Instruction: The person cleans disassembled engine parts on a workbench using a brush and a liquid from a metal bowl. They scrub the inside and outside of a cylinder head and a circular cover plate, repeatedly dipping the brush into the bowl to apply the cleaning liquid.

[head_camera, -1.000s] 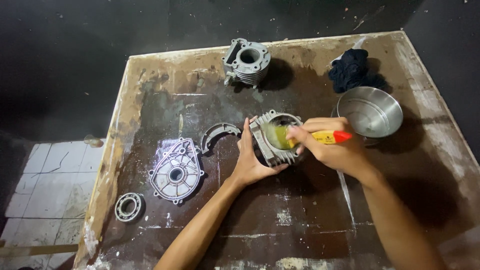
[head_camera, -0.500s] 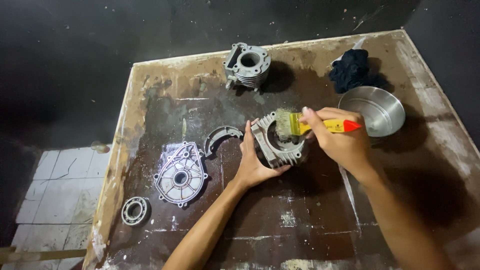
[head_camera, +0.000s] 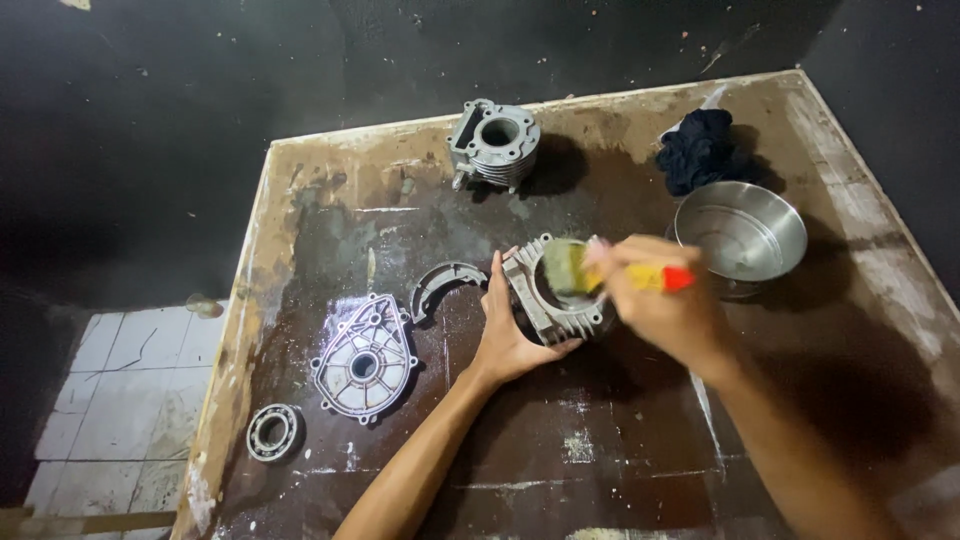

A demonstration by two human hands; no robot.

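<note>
Cylinder [head_camera: 555, 295] mid-table, bowl [head_camera: 742, 238] right, cover [head_camera: 362, 358] and bearing [head_camera: 273, 432] left.

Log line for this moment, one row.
left hand: steadies cylinder | right hand: holds brush, bristles at cylinder bore | table: bowl, rag, second cylinder, cover, bearing

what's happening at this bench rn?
A person is brushing a finned metal engine cylinder on a stained wooden table. The left hand steadies it, tipped on its side; the right hand holds a yellow-handled paintbrush, bristles at the bore. A steel bowl, dark rag, second cylinder, cover plate and bearing lie around.
</note>
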